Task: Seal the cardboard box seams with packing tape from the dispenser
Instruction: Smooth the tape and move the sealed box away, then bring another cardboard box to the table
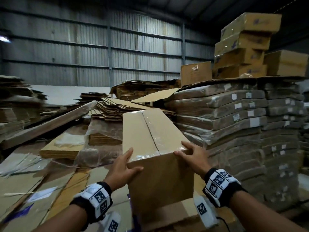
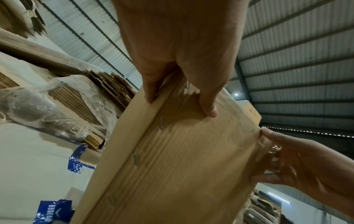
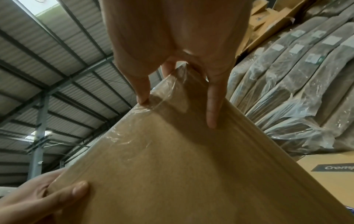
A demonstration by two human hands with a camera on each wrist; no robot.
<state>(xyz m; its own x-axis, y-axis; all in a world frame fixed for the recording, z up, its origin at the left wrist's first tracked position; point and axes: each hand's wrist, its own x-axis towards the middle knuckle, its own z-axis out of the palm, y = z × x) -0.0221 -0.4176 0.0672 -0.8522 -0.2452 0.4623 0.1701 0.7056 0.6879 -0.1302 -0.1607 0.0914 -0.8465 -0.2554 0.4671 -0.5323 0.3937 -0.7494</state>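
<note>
I hold a long brown cardboard box (image 1: pixel 143 131) up by its near end, and it points away from me. Clear packing tape (image 1: pixel 153 126) runs along its top centre seam and wraps over the near edge. My left hand (image 1: pixel 129 161) grips the near left corner, thumb on the end face. My right hand (image 1: pixel 187 151) grips the near right corner, fingers on top. In the left wrist view my left hand (image 2: pixel 180 98) clasps the box (image 2: pixel 182 159), which shows staples. In the right wrist view my right hand (image 3: pixel 176 106) presses the wrinkled tape (image 3: pixel 164 89). No tape dispenser is in view.
Shrink-wrapped bundles of flat cardboard (image 1: pixel 234 123) rise close on the right, with stacked cartons (image 1: pixel 242 47) on top. Loose flattened cardboard (image 1: pixel 117 106) and plastic wrap cover the space ahead and left. Another carton (image 1: pixel 175 216) lies under the held box. A corrugated metal wall (image 1: pixel 83 47) stands behind.
</note>
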